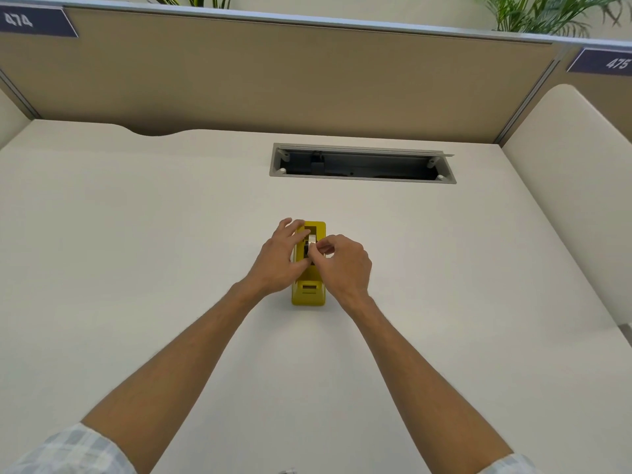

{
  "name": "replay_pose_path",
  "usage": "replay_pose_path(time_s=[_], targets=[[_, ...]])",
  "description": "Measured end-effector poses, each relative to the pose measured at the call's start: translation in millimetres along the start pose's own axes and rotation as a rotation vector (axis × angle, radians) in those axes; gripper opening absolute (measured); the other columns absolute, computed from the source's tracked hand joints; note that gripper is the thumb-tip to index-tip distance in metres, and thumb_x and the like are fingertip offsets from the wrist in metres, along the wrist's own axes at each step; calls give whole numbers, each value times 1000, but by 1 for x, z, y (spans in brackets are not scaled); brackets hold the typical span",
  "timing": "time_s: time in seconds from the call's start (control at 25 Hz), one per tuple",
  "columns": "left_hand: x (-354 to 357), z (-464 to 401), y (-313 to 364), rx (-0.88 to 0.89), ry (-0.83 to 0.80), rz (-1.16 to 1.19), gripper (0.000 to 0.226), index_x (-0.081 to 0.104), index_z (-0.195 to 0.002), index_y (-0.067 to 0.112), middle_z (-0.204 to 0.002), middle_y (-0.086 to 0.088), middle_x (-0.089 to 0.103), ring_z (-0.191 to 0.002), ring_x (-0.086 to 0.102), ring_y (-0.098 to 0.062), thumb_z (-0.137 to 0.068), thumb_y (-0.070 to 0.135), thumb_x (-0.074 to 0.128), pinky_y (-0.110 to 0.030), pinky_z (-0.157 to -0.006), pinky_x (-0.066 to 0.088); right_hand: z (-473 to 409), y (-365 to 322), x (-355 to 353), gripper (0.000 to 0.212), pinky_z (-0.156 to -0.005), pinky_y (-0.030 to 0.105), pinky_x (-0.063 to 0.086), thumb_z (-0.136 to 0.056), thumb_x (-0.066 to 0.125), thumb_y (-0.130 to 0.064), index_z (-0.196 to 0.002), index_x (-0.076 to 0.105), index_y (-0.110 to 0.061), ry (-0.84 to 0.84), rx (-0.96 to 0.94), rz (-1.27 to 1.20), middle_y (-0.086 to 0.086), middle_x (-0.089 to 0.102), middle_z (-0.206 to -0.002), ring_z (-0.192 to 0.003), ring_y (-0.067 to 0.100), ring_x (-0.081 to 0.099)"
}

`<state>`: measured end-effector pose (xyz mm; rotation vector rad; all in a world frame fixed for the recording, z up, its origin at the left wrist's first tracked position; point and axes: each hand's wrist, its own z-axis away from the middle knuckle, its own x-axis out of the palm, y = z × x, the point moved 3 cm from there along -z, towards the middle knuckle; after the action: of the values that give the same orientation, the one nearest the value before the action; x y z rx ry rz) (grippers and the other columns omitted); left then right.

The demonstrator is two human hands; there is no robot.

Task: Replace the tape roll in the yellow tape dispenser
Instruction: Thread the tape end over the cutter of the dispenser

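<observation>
The yellow tape dispenser (308,292) stands on the white desk (136,234) at the centre, its cutter end towards me. A pale tape roll (311,239) sits in its open slot, mostly hidden by fingers. My left hand (278,260) lies against the dispenser's left side, fingers spread along the body. My right hand (338,263) hovers over the slot from the right, with thumb and forefinger pinching the top of the tape roll.
An open grey cable trough (362,163) is set into the desk behind the dispenser. A tan partition wall (273,73) closes the back. A cream divider (574,186) stands at the right. Green plants (547,12) rise behind the partition.
</observation>
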<state>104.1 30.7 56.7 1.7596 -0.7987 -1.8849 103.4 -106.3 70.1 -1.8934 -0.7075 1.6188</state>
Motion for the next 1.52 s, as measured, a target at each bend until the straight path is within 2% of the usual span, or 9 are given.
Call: replay_pose_path(time_s=[0.4, 0.48, 0.56, 0.64, 1.04, 1.12, 1.2, 1.28, 1.52], targets=[[-6, 7, 7, 89, 186, 91, 37, 62, -123, 19, -137, 2, 56, -142, 28, -14, -88, 30, 61, -49, -111, 34, -5, -3, -4, 25, -70, 29, 54, -85, 61, -42, -86, 74, -22, -32, 3, 1, -9, 74, -81, -76, 9, 67], [-7, 5, 8, 80, 195, 52, 43, 57, -129, 19, -142, 1, 51, -143, 26, -15, -89, 33, 60, -48, -113, 32, -5, -3, -4, 24, -71, 30, 55, -85, 62, -42, -86, 74, -21, -33, -6, 4, -9, 74, -82, -76, 9, 67], [-5, 0, 7, 42, 125, -58, 53, 45, -140, 19, -152, 2, 38, -147, 16, -16, -92, 38, 56, -48, -114, 25, -5, -3, -4, 23, -71, 32, 56, -85, 62, -41, -86, 74, -21, -30, -7, 1, -8, 74, -82, -76, 9, 67], [-3, -4, 3, 37, 54, -138, 51, 46, -140, 19, -155, 2, 32, -148, 10, -17, -93, 41, 51, -51, -116, 22, -5, -3, -3, 23, -72, 33, 57, -85, 62, -40, -86, 74, -21, -29, -6, -1, -8, 74, -82, -75, 9, 67], [-7, 10, 7, 94, 188, 40, 34, 60, -121, 18, -143, 2, 49, -144, 22, -14, -88, 27, 63, -47, -112, 33, -5, -4, -4, 24, -71, 30, 55, -86, 62, -41, -87, 74, -20, -32, -7, -1, -7, 74, -83, -76, 9, 68], [-6, 9, 8, 38, 197, 46, 42, 53, -129, 20, -149, 1, 42, -146, 19, -15, -89, 27, 61, -48, -114, 31, -4, -4, -4, 24, -72, 30, 55, -86, 62, -40, -88, 74, -20, -30, -8, -2, -7, 75, -83, -77, 9, 68], [-3, 4, 8, -15, 138, -40, 56, 39, -142, 21, -156, 1, 28, -148, 11, -17, -91, 33, 58, -48, -116, 23, -3, -4, -4, 23, -72, 29, 55, -86, 62, -40, -87, 74, -20, -23, -8, -9, -7, 74, -83, -77, 9, 68], [1, -1, 6, -16, 69, -144, 60, 35, -145, 22, -159, 2, 21, -149, 5, -18, -91, 40, 55, -50, -116, 18, -3, -4, -4, 24, -72, 29, 55, -86, 62, -40, -87, 74, -20, -23, -8, -7, -8, 74, -83, -77, 9, 68], [1, 6, 6, 72, 114, -33, 45, 53, -131, 20, -149, 2, 41, -146, 15, -17, -89, 36, 57, -50, -112, 27, -3, -3, -4, 25, -71, 30, 55, -87, 59, -41, -87, 74, -21, -27, 4, -6, -8, 74, -83, -77, 10, 68]])
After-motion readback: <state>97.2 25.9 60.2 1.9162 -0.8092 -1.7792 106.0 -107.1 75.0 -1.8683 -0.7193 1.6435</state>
